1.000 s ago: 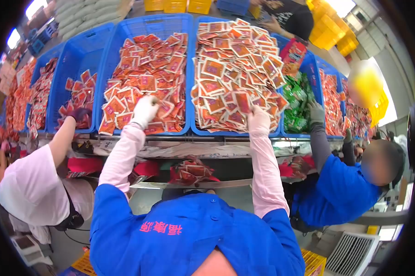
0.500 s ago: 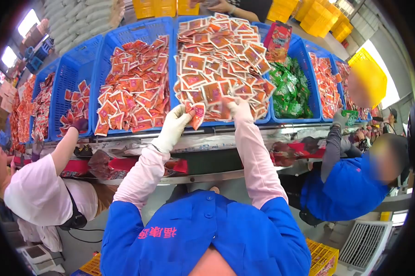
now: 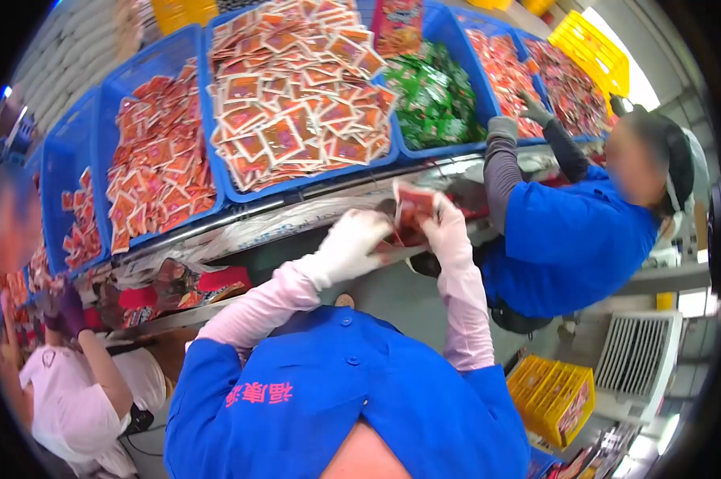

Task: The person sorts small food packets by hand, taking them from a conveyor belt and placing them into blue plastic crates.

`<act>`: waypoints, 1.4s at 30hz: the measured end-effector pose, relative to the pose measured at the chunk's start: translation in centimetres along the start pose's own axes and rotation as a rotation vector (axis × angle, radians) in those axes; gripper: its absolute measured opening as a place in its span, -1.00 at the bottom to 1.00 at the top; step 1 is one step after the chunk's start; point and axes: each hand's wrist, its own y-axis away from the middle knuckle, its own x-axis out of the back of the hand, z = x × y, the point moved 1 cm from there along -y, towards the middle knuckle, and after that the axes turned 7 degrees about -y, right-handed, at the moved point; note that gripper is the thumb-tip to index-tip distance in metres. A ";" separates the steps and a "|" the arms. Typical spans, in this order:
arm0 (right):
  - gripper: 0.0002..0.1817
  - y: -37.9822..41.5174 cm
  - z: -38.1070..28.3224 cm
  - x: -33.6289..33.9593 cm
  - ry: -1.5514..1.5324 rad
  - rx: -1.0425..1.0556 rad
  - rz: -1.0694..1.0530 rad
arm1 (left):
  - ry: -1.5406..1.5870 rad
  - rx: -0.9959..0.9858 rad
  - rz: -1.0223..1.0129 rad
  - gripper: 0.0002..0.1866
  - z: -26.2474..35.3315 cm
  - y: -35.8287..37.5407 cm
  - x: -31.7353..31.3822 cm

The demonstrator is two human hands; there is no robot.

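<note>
My left hand (image 3: 348, 249), in a white glove, is by a dark red bag (image 3: 407, 231) on the belt line in front of me. Motion smears its fingers, so I cannot tell whether they grip the bag's edge. My right hand (image 3: 450, 230), gloved too, is closed on a red sachet (image 3: 413, 204) with a pale edge, held upright over the bag. Ahead and left of both hands, a blue crate (image 3: 231, 193) is heaped with red-and-white sachets (image 3: 285, 136).
A crate of green packets (image 3: 431, 100) adjoins it, with a red printed bag (image 3: 398, 28) behind. Other blue crates of red sachets (image 3: 157, 148) line the belt. A co-worker in blue (image 3: 580, 239) stands at right, another in white (image 3: 77, 391) at left. A yellow crate (image 3: 552, 399) sits behind right.
Both hands have left the sachet heap and come down and right to the dark red bag by the belt. The view has turned right, so the crates appear further left.
</note>
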 end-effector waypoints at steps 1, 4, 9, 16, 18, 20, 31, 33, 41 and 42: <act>-0.80 0.1 -2.1 -1.1 0.401 -0.027 -0.109 | -0.196 -0.037 0.006 -0.71 -0.4 0.6 -1.6; -0.67 -0.9 3.5 -5.4 1.231 -0.271 -0.736 | -0.419 -0.132 -0.021 -0.94 -2.9 3.1 -5.4; -0.68 -3.5 3.9 -17.9 1.072 -0.453 -0.964 | -0.460 -0.232 -0.069 -0.93 -0.9 6.9 -3.1; -0.71 -4.1 -2.7 -21.7 0.950 -0.301 -1.104 | -0.262 0.131 0.152 -0.88 -5.2 11.7 6.6; -0.74 -6.8 -5.2 -18.7 0.788 -0.217 -1.069 | -0.258 0.240 0.541 -0.86 -9.7 13.9 10.8; -0.75 -9.8 -6.2 -18.5 0.608 -0.098 -0.829 | -0.317 0.498 0.475 -0.84 -15.9 16.2 14.5; -0.52 -18.5 6.0 -24.5 0.909 -0.001 -0.154 | -0.448 1.073 0.102 -0.72 -31.8 18.4 13.7; -0.39 -17.5 3.6 -23.9 0.781 -0.030 -0.071 | -0.409 1.000 0.222 -0.69 -31.2 20.1 15.4; -0.38 -17.7 3.9 -26.0 0.744 -0.226 -0.017 | 0.621 0.713 0.644 -0.76 -19.4 15.5 15.0; -0.53 -17.2 4.0 -25.2 0.630 -0.078 0.051 | 0.677 0.693 0.684 -0.75 -17.8 15.0 14.4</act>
